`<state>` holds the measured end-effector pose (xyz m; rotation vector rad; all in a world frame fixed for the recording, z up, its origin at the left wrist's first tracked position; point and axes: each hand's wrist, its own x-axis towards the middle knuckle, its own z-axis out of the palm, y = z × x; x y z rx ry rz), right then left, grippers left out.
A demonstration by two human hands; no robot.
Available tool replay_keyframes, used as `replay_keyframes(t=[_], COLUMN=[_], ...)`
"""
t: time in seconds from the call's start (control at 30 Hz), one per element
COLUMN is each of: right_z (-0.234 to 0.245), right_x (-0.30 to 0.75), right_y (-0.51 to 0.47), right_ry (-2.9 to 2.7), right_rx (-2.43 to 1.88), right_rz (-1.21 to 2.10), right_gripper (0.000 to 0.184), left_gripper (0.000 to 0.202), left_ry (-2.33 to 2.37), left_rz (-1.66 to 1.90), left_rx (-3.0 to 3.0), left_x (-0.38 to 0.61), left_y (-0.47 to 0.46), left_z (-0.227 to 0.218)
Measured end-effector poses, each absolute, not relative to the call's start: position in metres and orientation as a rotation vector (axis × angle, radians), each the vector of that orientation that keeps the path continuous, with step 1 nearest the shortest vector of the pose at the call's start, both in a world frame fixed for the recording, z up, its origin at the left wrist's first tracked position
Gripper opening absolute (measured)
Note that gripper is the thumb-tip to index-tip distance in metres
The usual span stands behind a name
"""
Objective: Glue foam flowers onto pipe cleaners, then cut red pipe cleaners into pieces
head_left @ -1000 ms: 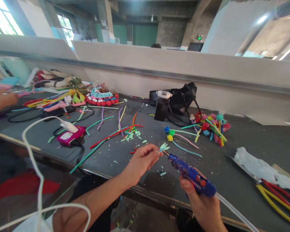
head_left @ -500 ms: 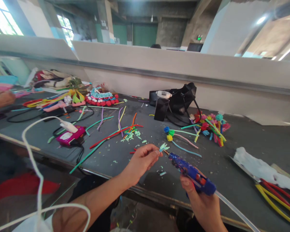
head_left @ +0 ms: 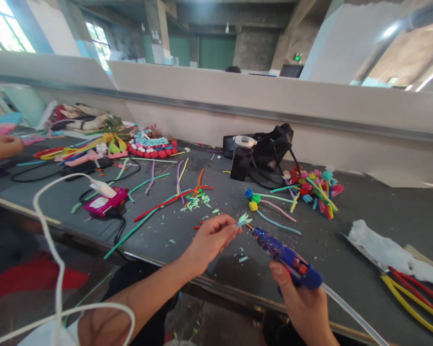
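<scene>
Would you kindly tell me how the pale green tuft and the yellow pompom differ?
The pale green tuft is held in the left hand, while the yellow pompom lies on the table. The tuft's tips splay outward; the pompom looks compact and rounded. Both are small.

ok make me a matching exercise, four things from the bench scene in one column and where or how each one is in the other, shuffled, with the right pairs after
1. blue glue gun
2. pale green tuft
3. magenta box
4. black bag

A. near the back panel
B. in the left hand
C. has a white plug in it
D. in the right hand

Pairs: 1-D, 2-B, 3-C, 4-A
</scene>
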<state>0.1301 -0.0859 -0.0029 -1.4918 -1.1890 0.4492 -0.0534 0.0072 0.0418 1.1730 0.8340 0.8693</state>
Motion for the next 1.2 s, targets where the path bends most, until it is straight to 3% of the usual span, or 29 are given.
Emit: replay_keyframes(t=[0.53, 0.7, 0.93, 1.2], right_z=[0.002, 0.004, 0.008, 0.009], right_x=[0.142, 0.14, 0.138, 0.138], right_y=[-0.084, -0.082, -0.084, -0.083], right_ry=[-0.814, -0.8, -0.775, -0.758], right_rx=[-1.25, -1.224, -1.176, -1.152], right_rz=[0.683, 0.74, 0.756, 0.767], right_gripper=[0.035, 0.035, 0.032, 0.03], left_gripper=[0.02, 0.018, 0.012, 0.007], left_ry=[1.096, 1.446, 1.558, 1.58], left_rz=[1.049, 0.939, 0.727, 0.661], left_rx=[1.303, 1.68, 1.861, 1.945], left_x=[-0.098, -0.105, -0.098, -0.097], left_y=[0.075, 0.109, 0.134, 0.136], left_z=[0.035, 0.014, -0.014, -0.014])
